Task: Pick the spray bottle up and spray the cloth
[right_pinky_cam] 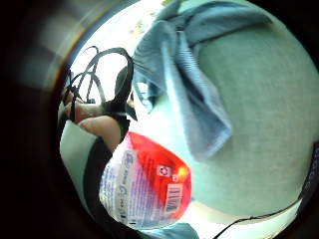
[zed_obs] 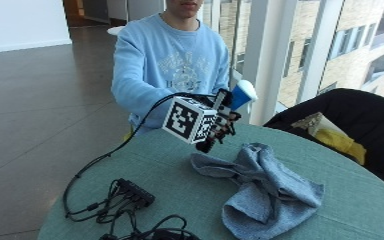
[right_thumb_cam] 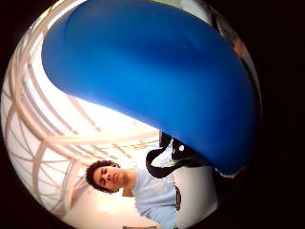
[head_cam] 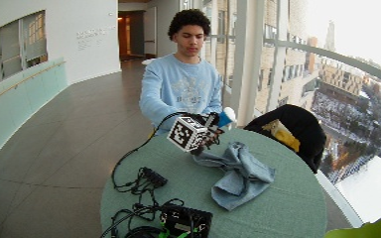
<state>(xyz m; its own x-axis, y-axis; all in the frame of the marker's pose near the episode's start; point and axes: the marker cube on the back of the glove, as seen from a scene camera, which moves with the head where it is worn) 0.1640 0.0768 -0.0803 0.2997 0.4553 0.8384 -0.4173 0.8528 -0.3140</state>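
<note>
My gloved right hand (zed_obs: 220, 121) grips the spray bottle (zed_obs: 240, 94) and holds it in the air over the far edge of the round green table (zed_obs: 172, 185). Only the bottle's blue and white head shows above the hand. In the little finger side palm view its red-labelled body (right_pinky_cam: 149, 184) lies against my fingers (right_pinky_cam: 94, 119). The blue head (right_thumb_cam: 157, 81) fills the thumb side palm view. A crumpled blue-grey cloth (zed_obs: 265, 187) lies on the table just below and to the right of the hand, and the same cloth (right_pinky_cam: 194, 84) shows beside the bottle.
Black cables and a small black box (zed_obs: 131, 192) lie on the table's left front part. A larger black device (head_cam: 187, 218) sits at the near edge. A chair with a dark jacket and a yellow item (zed_obs: 342, 125) stands by the table's right side.
</note>
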